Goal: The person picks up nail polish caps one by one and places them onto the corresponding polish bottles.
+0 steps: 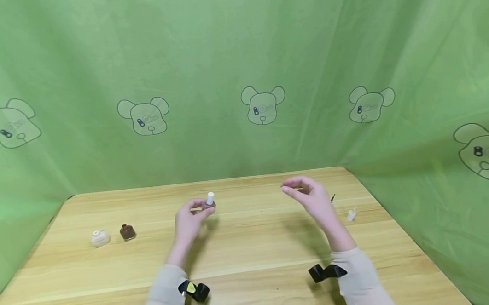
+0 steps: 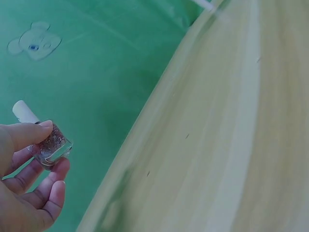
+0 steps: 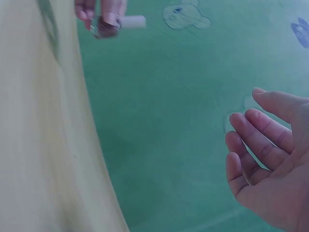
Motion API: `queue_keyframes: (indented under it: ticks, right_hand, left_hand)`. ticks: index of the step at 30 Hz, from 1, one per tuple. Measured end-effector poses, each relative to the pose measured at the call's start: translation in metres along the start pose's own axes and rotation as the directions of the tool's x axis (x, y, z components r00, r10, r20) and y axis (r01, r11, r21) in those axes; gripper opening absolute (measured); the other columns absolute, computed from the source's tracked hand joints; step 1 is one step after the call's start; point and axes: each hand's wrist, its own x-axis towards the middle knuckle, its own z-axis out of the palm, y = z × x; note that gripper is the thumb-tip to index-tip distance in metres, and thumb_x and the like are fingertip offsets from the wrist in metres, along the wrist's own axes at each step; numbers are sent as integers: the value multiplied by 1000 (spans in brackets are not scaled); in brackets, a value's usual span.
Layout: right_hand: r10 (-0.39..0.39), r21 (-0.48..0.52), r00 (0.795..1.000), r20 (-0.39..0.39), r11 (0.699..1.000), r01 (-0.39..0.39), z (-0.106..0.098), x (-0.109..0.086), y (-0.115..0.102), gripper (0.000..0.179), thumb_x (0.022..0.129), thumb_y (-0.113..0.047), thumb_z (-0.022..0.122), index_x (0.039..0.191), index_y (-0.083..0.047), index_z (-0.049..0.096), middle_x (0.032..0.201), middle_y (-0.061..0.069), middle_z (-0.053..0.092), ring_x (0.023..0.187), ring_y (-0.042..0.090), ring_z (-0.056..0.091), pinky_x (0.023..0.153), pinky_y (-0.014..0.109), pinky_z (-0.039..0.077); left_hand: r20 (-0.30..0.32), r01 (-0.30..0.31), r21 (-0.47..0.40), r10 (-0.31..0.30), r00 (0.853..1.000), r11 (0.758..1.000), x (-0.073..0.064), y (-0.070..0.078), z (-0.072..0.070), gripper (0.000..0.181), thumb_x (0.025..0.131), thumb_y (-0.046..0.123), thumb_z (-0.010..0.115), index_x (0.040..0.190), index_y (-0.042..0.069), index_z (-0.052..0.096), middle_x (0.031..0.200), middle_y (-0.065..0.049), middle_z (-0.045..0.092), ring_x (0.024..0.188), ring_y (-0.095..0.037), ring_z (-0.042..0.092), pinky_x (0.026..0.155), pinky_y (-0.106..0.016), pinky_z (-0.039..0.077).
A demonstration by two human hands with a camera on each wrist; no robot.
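Note:
My left hand pinches a small nail polish bottle between thumb and fingers. Its white cap is on, and the polish inside looks purplish with glitter. In the left wrist view the bottle tilts, held up off the table. Across from it, my right hand is raised over the table's right half. The right wrist view shows its fingers loosely bent, the thumb apart, with nothing between them.
A nail polish bottle of clear or whitish look and a dark red one stand uncapped on the wooden table at left. At right lie a white cap and, partly behind my right wrist, a dark thin brush tip. Green curtains enclose the table.

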Motion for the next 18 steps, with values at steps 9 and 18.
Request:
queue_keyframes:
  ticks: [9,18]
  right_hand:
    - [-15,18,992,-123,1000,17,-33,1,2,38,91,-24,69,116,4,62,93,-27,66,92,-4,62,84,11,49]
    - [8,105,966,-258,994,20,-64,-1,5,26,88,-18,73,110,-5,68,92,-22,70,91,-2,64,84,10,48]
  left_hand:
    - [-46,57,53,-55,997,997,14,-15,-22,36,80,16,80,112,5,68,118,-16,67,91,-20,68,70,-21,52]
    - [-39,96,50,-94,995,994,23,-28,-39,37,82,16,77,116,5,66,122,-16,65,91,-16,64,76,-25,54]
